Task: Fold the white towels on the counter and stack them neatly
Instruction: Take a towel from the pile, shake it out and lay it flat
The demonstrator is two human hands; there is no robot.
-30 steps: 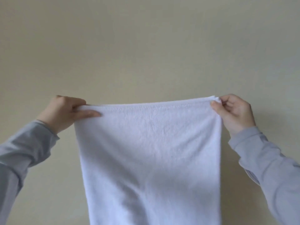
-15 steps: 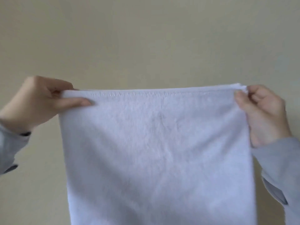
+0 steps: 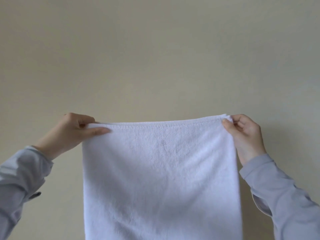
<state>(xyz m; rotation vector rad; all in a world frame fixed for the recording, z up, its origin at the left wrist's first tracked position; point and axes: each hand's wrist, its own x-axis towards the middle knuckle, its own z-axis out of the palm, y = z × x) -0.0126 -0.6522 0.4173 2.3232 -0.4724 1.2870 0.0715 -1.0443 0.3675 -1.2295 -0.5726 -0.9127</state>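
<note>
The towel [image 3: 159, 179] hangs spread before the wall [image 3: 155, 58], counter unseen. The left hand [image 3: 72, 134] and right hand [image 3: 242, 134] each pinch a top corner. Likely mid-fold; next, the corners should meet squarely.

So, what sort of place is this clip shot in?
Probably an indoor room, though little shows. A plain beige wall fills the background. In front of it hangs a white towel, pinched at its top corners by the left hand and right hand. Nothing else in view narrows it down.
</note>
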